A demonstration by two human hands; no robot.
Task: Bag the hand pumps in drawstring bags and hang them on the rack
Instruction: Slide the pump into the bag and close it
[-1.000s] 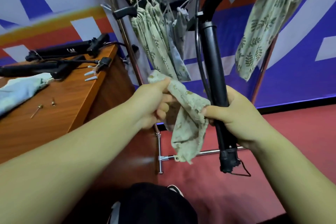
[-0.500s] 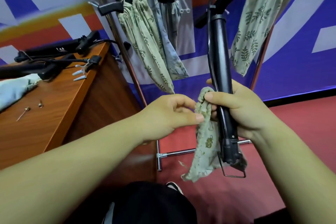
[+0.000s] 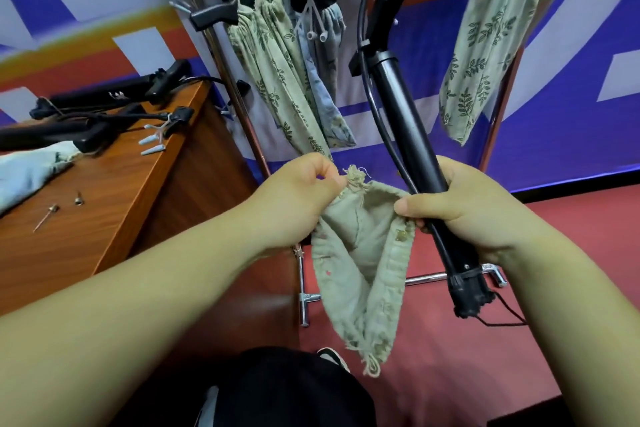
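The left hand (image 3: 294,198) pinches the frayed rim of the drawstring bag (image 3: 360,270), while the right hand (image 3: 474,211) is wrapped round the barrel of the hand pump (image 3: 412,135), its thumb pressing the opposite rim, so the mouth gapes between them. The pump sits outside the bag, tilted, its handle toward twelve o'clock and its foot toward five. Filled bags (image 3: 273,55) hang on the rack (image 3: 242,104) at twelve o'clock, and more pumps (image 3: 104,97) lie on the worktop (image 3: 104,218) at ten.
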